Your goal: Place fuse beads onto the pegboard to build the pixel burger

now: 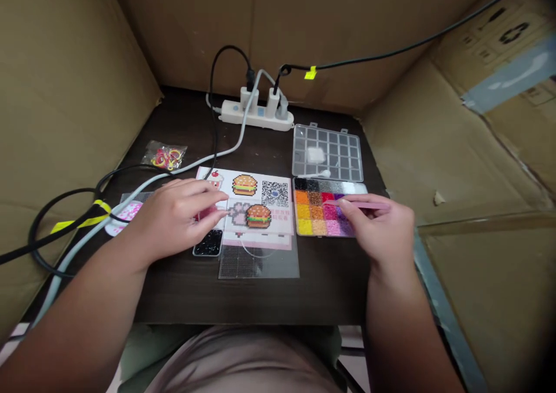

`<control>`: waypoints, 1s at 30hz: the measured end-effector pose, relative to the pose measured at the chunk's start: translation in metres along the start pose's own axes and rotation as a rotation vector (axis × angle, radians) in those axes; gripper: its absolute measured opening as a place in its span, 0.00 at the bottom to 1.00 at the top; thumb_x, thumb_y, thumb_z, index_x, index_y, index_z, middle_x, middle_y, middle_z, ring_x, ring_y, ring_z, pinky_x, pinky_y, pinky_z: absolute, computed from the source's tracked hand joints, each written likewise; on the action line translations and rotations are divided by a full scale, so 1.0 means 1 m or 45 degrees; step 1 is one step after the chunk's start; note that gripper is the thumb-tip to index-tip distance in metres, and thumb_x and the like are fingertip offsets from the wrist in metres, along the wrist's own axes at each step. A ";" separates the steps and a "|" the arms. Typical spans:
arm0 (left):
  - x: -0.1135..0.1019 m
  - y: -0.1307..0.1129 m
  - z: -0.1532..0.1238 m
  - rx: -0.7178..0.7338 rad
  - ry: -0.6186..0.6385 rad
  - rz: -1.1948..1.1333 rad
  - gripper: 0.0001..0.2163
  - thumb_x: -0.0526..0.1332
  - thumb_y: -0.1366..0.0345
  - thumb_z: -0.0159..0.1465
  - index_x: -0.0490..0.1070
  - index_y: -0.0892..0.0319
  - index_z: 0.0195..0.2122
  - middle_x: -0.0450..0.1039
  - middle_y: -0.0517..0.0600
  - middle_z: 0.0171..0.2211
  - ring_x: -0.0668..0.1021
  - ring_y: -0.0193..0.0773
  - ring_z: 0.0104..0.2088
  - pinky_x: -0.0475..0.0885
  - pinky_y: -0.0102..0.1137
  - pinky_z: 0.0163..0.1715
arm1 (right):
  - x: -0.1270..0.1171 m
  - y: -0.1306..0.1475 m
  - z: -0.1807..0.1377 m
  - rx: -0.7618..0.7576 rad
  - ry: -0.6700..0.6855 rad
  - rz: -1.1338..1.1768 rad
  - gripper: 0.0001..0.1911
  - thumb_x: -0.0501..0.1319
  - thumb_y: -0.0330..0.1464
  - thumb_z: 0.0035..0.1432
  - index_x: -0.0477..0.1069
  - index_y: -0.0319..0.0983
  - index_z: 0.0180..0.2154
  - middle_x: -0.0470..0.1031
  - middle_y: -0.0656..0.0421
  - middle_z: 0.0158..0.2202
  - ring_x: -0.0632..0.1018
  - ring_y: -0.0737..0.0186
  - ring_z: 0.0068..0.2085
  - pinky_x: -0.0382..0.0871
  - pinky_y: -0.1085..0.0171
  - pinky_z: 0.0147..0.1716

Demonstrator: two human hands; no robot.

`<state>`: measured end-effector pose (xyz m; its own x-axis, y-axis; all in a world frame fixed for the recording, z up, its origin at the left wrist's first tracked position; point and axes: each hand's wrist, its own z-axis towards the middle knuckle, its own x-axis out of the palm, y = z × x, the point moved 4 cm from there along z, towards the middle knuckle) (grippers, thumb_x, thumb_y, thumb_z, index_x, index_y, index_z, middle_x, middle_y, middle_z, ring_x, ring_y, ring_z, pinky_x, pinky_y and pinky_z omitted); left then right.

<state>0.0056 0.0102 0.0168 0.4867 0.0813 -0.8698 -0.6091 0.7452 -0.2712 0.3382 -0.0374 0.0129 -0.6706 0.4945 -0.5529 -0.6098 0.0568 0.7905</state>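
Observation:
My right hand [384,225] grips pink tweezers [369,202], whose tips reach over the red and brown compartments of a bead box [305,212]. Whether a bead sits between the tips is too small to tell. My left hand [182,213] hovers or rests at the left edge of a clear pegboard [260,265], thumb and forefinger apart. On the pegboard lies a burger made of small beads [259,215]. Beneath it is a printed pattern sheet [278,175] with a burger picture [244,185] and a QR code. Below my left fingers stands a small tray of black beads [207,243].
The bead box's clear lid [343,152] lies open behind it, holding a white packet [315,155]. At the back is a power strip [256,116]. Cables [69,288] cross the left side, near a bag of rings [165,156]. Cardboard walls [304,28] surround the dark table [243,303].

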 end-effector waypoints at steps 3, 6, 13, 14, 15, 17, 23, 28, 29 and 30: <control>0.003 0.002 -0.001 -0.022 0.037 -0.024 0.09 0.58 0.62 0.65 0.76 0.57 0.41 0.78 0.51 0.38 0.79 0.41 0.38 0.74 0.37 0.39 | 0.004 0.002 -0.001 -0.017 0.106 -0.075 0.08 0.70 0.38 0.49 0.80 0.39 0.29 0.80 0.57 0.24 0.79 0.59 0.25 0.72 0.62 0.23; 0.005 0.003 -0.003 -0.021 0.062 -0.048 0.09 0.58 0.62 0.65 0.76 0.58 0.40 0.79 0.51 0.38 0.79 0.41 0.38 0.75 0.37 0.39 | 0.009 0.003 -0.003 0.009 0.155 -0.060 0.08 0.69 0.37 0.49 0.80 0.38 0.29 0.80 0.56 0.24 0.80 0.57 0.25 0.73 0.61 0.24; 0.005 0.003 -0.004 0.052 0.028 -0.053 0.09 0.59 0.63 0.65 0.76 0.60 0.40 0.79 0.51 0.36 0.79 0.41 0.37 0.75 0.36 0.38 | 0.013 0.002 -0.002 0.066 0.152 -0.056 0.09 0.69 0.37 0.48 0.80 0.37 0.28 0.81 0.55 0.26 0.81 0.56 0.28 0.75 0.59 0.28; 0.005 0.002 -0.004 0.060 0.027 -0.051 0.09 0.59 0.63 0.65 0.76 0.61 0.40 0.79 0.51 0.36 0.79 0.41 0.36 0.75 0.36 0.38 | 0.013 0.001 -0.003 0.082 0.153 -0.062 0.09 0.68 0.37 0.48 0.80 0.37 0.29 0.81 0.55 0.27 0.81 0.56 0.28 0.75 0.59 0.29; 0.005 0.002 -0.004 0.066 0.027 -0.049 0.09 0.59 0.63 0.66 0.76 0.61 0.39 0.79 0.51 0.36 0.79 0.41 0.36 0.75 0.36 0.38 | 0.013 0.001 -0.003 0.098 0.155 -0.067 0.09 0.68 0.37 0.48 0.80 0.37 0.29 0.81 0.55 0.27 0.81 0.56 0.29 0.75 0.59 0.30; 0.006 0.001 -0.003 0.075 0.026 -0.048 0.09 0.59 0.63 0.66 0.76 0.61 0.39 0.79 0.52 0.35 0.79 0.41 0.36 0.75 0.36 0.37 | 0.014 0.000 -0.003 0.126 0.159 -0.066 0.09 0.68 0.37 0.48 0.80 0.37 0.29 0.81 0.55 0.27 0.81 0.55 0.30 0.75 0.59 0.30; 0.006 0.000 -0.001 0.095 0.024 -0.038 0.09 0.58 0.64 0.66 0.76 0.62 0.39 0.79 0.52 0.35 0.79 0.41 0.35 0.75 0.36 0.37 | 0.015 0.001 -0.003 0.160 0.169 -0.054 0.10 0.69 0.38 0.46 0.80 0.38 0.28 0.81 0.55 0.27 0.81 0.55 0.29 0.74 0.60 0.29; 0.006 -0.002 0.000 0.124 0.024 -0.029 0.09 0.58 0.64 0.66 0.76 0.63 0.38 0.79 0.53 0.35 0.80 0.41 0.34 0.75 0.36 0.37 | 0.014 0.001 -0.003 0.146 0.157 -0.075 0.10 0.69 0.38 0.46 0.80 0.38 0.28 0.81 0.55 0.27 0.81 0.55 0.29 0.75 0.60 0.29; 0.006 -0.002 0.000 0.129 0.024 -0.030 0.09 0.58 0.64 0.66 0.76 0.63 0.38 0.79 0.53 0.34 0.80 0.41 0.34 0.75 0.36 0.37 | 0.013 0.001 -0.003 0.140 0.153 -0.078 0.10 0.69 0.38 0.47 0.80 0.38 0.28 0.81 0.55 0.27 0.81 0.55 0.29 0.75 0.60 0.29; 0.006 -0.002 0.000 0.133 0.023 -0.031 0.09 0.58 0.64 0.66 0.76 0.63 0.38 0.79 0.53 0.34 0.80 0.41 0.34 0.75 0.36 0.37 | 0.013 0.001 -0.003 0.133 0.149 -0.079 0.10 0.69 0.38 0.47 0.80 0.38 0.28 0.82 0.55 0.27 0.81 0.56 0.29 0.75 0.60 0.29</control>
<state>0.0097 0.0089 0.0126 0.4888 0.0513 -0.8709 -0.5280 0.8121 -0.2485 0.3275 -0.0332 0.0057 -0.6814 0.3831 -0.6236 -0.6083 0.1772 0.7736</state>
